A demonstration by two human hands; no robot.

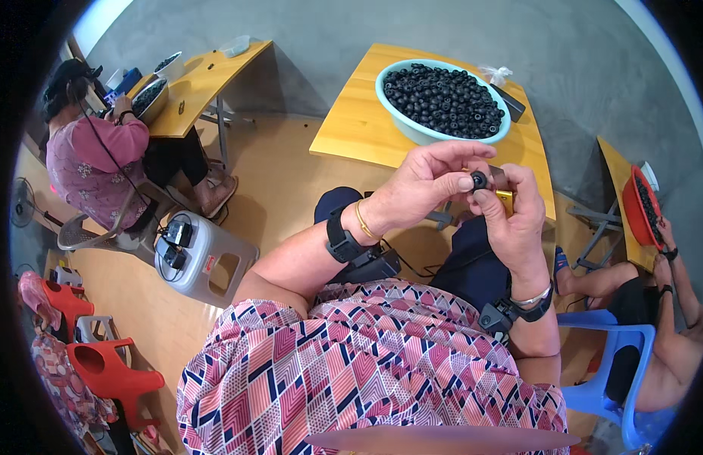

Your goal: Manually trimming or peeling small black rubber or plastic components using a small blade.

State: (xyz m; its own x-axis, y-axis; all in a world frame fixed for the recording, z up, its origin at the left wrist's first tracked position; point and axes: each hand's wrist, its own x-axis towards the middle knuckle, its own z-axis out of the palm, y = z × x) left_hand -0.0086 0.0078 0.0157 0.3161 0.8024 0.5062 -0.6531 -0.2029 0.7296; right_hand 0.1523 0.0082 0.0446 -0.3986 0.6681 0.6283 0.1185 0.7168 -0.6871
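Observation:
Above my lap, at the near edge of the yellow table, my left hand [431, 182] pinches a small round black piece [479, 180] with a hole in it between thumb and fingers. My right hand [514, 216] is close against it, its thumb touching or almost touching the piece. Between the curled right fingers shows a small shiny yellow object [505, 199]; its kind is mostly hidden by the fingers. Just beyond my hands stands a light blue basin [412, 130] heaped with similar black pieces [442, 98].
The yellow table [351, 114] carries a dark flat object [509, 104] and a clear plastic bag [495, 74] beside the basin. To the left, a person [97, 159] works at another table near a grey stool [207, 258]. A second person sits at right by a red basin [641, 208].

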